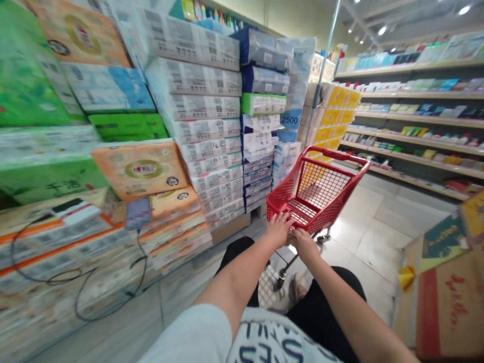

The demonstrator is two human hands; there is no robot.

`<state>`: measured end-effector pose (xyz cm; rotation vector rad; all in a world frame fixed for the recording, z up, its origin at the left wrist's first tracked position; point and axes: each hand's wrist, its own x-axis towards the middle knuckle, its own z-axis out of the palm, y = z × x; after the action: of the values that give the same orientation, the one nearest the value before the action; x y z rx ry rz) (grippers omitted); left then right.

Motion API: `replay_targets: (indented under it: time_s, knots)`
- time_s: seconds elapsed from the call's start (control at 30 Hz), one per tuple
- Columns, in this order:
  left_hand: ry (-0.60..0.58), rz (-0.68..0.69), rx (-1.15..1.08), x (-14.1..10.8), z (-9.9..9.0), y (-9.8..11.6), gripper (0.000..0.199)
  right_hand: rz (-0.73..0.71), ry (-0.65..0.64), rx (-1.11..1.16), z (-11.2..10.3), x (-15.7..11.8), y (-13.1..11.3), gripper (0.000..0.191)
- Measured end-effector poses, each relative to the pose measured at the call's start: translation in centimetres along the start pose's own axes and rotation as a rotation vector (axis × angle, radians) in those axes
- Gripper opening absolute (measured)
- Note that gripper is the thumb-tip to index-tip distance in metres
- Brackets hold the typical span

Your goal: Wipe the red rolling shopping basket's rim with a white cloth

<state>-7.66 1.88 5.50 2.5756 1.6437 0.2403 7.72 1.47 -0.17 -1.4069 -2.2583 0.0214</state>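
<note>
A red plastic shopping cart (321, 186) stands before my knees, its basket made of lattice mesh. The near low end of its basket is towards me, and the handle is at the far side. My left hand (279, 229) grips that near rim, with the fingers hooked over the top. Close beside it, my right hand (303, 244) is closed on the same end a little lower. Its fingertips are partly hidden against the basket. A cart wheel shows near my foot, between my legs.
Tall stacks of wrapped tissue packs (212, 111) line the left. A phone-like device (138, 213) with a cable (145, 257) lies on the orange packs. Stocked shelves (416, 118) run along the right back. Cardboard boxes (449, 302) stand at the lower right.
</note>
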Motion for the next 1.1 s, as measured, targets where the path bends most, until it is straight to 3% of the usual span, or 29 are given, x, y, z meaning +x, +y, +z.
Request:
replay_targets:
  time_s: [0.17, 0.37, 0.6, 0.87, 0.93, 1.1]
  knots:
    - [0.038, 0.018, 0.026, -0.3, 0.0, -0.2, 0.058, -0.049, -0.056, -0.114, -1.4, -0.2, -1.1, 0.030]
    - [0.043, 0.021, 0.012, 0.0, -0.5, -0.5, 0.056, -0.182, 0.170, -0.113, -3.6, 1.7, -1.0, 0.033]
    - [0.021, -0.021, 0.019, 0.1, -0.6, -1.0, 0.058, -0.113, 0.163, -0.257, -1.9, 2.0, -0.7, 0.048]
    - [0.025, -0.017, 0.025, 0.9, -1.0, -1.8, 0.060, 0.030, 0.143, -0.268, -2.2, 3.6, -1.4, 0.030]
    - [0.038, -0.021, 0.035, 0.9, -1.3, -1.8, 0.061, -0.026, 0.187, -0.262, -1.8, 3.7, -1.0, 0.031]
    - [0.081, 0.007, 0.050, 0.8, -1.6, -2.0, 0.052, -0.370, 0.365, -0.216, -0.6, 2.4, 0.0, 0.036]
